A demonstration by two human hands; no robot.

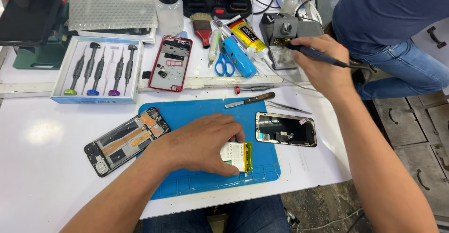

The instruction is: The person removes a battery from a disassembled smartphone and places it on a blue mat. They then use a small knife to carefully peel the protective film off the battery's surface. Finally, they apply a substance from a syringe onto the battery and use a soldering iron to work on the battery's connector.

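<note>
**Battery pinned on the mat, iron at the stand**

Phones are already stripped: an opened phone body (125, 140) lies half on the blue mat (196, 109), a second one (286, 129) sits at the mat's right edge, and a red frame (170, 63) rests further back. So the teardown looks done; any soldering looks like it's not begun. Left hand (199, 145) lies flat, fingers spread and pressing down on a small battery (237, 156), white with a yellow-green end, near the mat's front right corner. Right hand (322, 64) is closed around a soldering iron (314, 53), tip at the grey stand (279, 34). Screwdriver set (97, 69) sits untouched in its tray.
</note>
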